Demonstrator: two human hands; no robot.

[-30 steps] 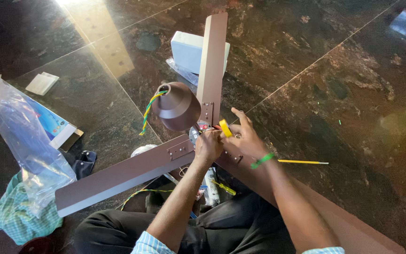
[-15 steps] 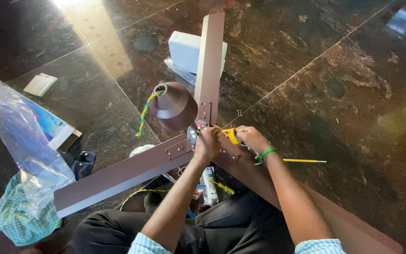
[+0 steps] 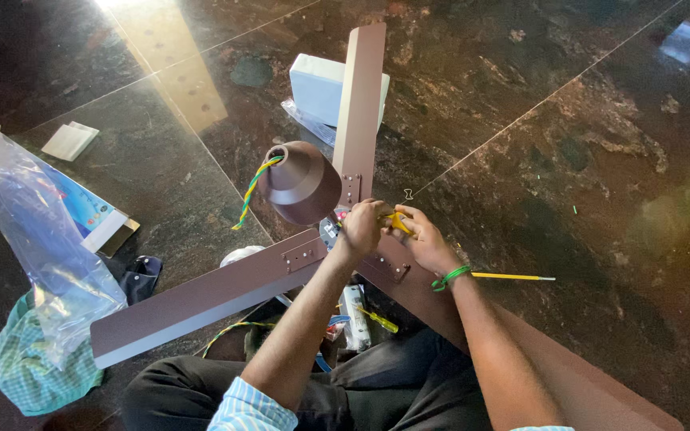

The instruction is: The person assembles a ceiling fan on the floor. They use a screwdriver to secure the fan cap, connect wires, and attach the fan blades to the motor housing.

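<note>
A brown ceiling fan lies on the dark stone floor with three blades; one blade points away, one runs to the left, one runs under my right arm. Its brown cup-shaped canopy stands up with a yellow-green twisted wire coming out of it. Both hands meet at the motor hub. My left hand is closed against the hub. My right hand, with a green band at the wrist, grips a yellow-handled tool between the two hands.
A white box lies beyond the far blade. A clear plastic bag and green checked cloth lie at the left. A thin yellow rod is on the floor at the right. Small tools lie by my lap.
My right hand has drawn in from spread fingers to a closed grip on the yellow tool beside my left hand. The fan has not shifted.
</note>
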